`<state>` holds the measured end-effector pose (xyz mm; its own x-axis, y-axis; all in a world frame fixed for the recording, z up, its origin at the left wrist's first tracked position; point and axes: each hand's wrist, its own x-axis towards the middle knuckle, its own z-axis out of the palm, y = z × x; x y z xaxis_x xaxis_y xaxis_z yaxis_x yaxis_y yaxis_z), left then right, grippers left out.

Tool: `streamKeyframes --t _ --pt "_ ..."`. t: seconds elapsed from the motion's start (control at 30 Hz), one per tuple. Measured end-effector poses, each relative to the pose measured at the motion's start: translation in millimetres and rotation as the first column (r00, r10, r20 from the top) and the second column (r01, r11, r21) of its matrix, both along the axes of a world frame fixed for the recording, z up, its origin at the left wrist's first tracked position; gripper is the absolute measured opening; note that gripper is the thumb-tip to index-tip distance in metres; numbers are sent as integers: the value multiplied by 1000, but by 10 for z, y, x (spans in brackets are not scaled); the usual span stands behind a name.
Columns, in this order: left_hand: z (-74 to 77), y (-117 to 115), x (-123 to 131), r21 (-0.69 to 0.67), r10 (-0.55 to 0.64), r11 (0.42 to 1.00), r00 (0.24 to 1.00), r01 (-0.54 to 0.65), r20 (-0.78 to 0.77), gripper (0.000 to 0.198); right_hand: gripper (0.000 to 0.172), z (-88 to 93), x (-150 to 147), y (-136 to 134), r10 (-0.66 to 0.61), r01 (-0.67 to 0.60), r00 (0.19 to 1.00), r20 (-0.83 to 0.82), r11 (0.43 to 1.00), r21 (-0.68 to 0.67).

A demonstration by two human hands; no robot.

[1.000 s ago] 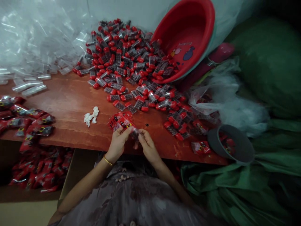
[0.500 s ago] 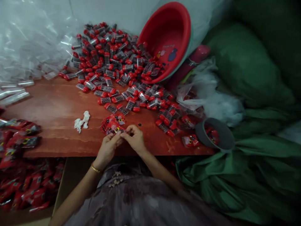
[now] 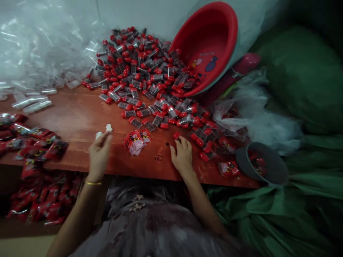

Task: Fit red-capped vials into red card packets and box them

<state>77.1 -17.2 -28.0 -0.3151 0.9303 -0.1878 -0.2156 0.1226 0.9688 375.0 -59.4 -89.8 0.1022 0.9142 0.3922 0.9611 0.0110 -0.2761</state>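
Observation:
My left hand (image 3: 99,157) is over the left part of the table, close to two small white pieces (image 3: 108,127). Motion blurs its fingers, so their grip is unclear. To the right, my right hand (image 3: 183,155) has its thumb apart from its fingers. Its fingertips reach a small red piece (image 3: 176,135), apparently touching it. Between the hands lies a little stack of red printed cards (image 3: 136,140) with pale parts. Behind is a large heap of clear tubes with red caps (image 3: 134,84), dark contents inside.
A red basin (image 3: 232,28) leans on its side at the heap's right. A grey bowl (image 3: 276,171) holds red packets at the right edge. Filled red packets (image 3: 37,142) lie at left, more below the table. Clear plastic sleeves (image 3: 40,46) are piled at back left.
My hands have parted from over the cards, the left going left toward the white pieces, the right going right to the red piece. The cards stay on the table. The view has shifted left.

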Motion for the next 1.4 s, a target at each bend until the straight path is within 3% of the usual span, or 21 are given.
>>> streamKeyframes --t 0.03,0.07,0.13,0.17,0.23,0.33,0.43,0.53,0.63,0.73,0.8,0.87,0.93,0.97,1.03,1.07,1.2,1.3,1.37,1.4 --pt "-29 28 148 44 -125 989 949 144 -291 30 34 2 -64 43 50 -50 999 -4 999 -2" --pt "-59 63 273 70 -175 966 829 249 -531 33 33 9 -117 77 86 -86 996 -6 996 -1" --pt "-121 139 429 21 -203 915 508 402 -837 32 33 19 -174 114 125 -125 992 -12 992 19" --pt "-153 174 461 -21 -205 900 381 436 -902 31 32 18 -180 118 128 -127 992 -20 991 37" --pt "-220 225 464 -103 -225 885 223 454 -948 27 31 9 -162 108 117 -113 992 -42 990 80" --pt "-320 249 429 -136 -218 894 151 427 -964 24 26 17 -143 74 108 -100 993 -53 986 131" --pt "-381 221 444 -70 -156 916 190 395 -969 22 21 94 -235 30 139 -126 988 -71 980 156" --pt "-347 147 502 30 -75 931 272 364 -959 24 21 209 -465 3 199 -168 955 -220 974 150" --pt "-204 36 577 115 -7 925 319 363 -948 25 29 294 -753 55 226 -235 833 -504 971 47" --pt "-43 -77 659 165 3 902 376 399 -926 22 33 329 -967 191 134 -268 658 -741 961 -64" --pt "20 -132 707 193 -22 907 499 375 -866 23 29 337 -1023 272 102 -261 557 -824 964 -57" --pt "41 -168 748 176 -93 940 719 291 -689 28 31 342 -1021 306 111 -233 508 -854 972 -13" --pt "39 -191 785 29 -231 967 918 253 -322 33 33 343 -995 285 129 -202 541 -831 979 20" --pt "37 -200 805 -70 -293 955 952 288 -89 34 33 340 -984 261 133 -187 575 -807 982 29" --pt "39 -215 849 -208 -319 899 901 386 294 36 34 326 -981 205 126 -149 644 -755 988 37" --pt "45 -222 873 -237 -291 883 869 405 401 37 35 315 -988 181 118 -131 673 -730 991 40" --pt "72 -214 938 -278 -115 922 876 270 469 41 32 294 -983 141 173 -161 729 -662 984 79" --pt "79 -163 917 -268 -82 938 892 219 444 42 30 337 -796 182 270 -244 780 -564 962 123" --pt "84 -120 883 -247 -94 945 900 216 425 42 33 365 -566 243 226 -207 882 -413 974 91" --pt "87 -100 869 -241 -100 946 901 218 422 43 34 367 -438 280 121 -112 940 -319 993 46"
